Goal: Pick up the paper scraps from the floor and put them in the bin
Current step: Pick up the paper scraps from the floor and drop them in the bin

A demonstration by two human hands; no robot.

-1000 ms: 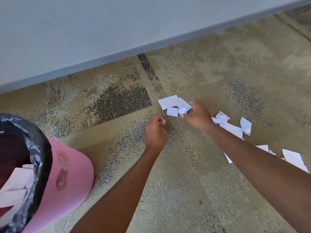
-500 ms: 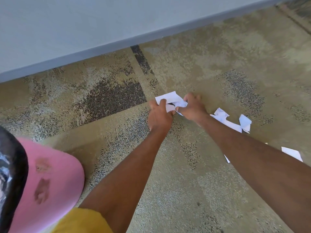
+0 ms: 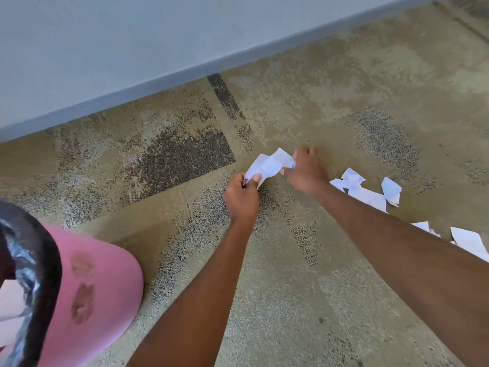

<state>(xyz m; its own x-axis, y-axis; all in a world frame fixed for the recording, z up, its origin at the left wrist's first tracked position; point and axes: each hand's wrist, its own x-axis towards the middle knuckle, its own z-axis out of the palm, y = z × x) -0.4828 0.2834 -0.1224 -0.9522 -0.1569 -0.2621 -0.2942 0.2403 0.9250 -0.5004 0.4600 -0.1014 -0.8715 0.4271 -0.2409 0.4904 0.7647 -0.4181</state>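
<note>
Scraps of white paper are bunched together between the person's two hands, low over the carpet floor [image 3: 291, 287] a little way out from the wall. The bunch of scraps [image 3: 268, 165] is longer than it is wide, and its long axis runs slantwise, from the near left end up to the far right end beside the wall. The left hand [image 3: 242, 200] pinches the near left corner, its fingers [image 3: 254, 179] clamped on the paper. The right hand [image 3: 304, 173] grips the far right end with its fingers [image 3: 307, 151] curled round it. I cannot tell whether the bunch touches the carpet. More loose scraps [image 3: 367, 193] lie flat on the floor just right of the right wrist, and others [image 3: 468, 241] lie beyond the forearm. The pink bin [image 3: 100, 287] stands well apart at the near left, with a black liner [image 3: 39, 260] and some paper [image 3: 10, 300] inside.
</note>
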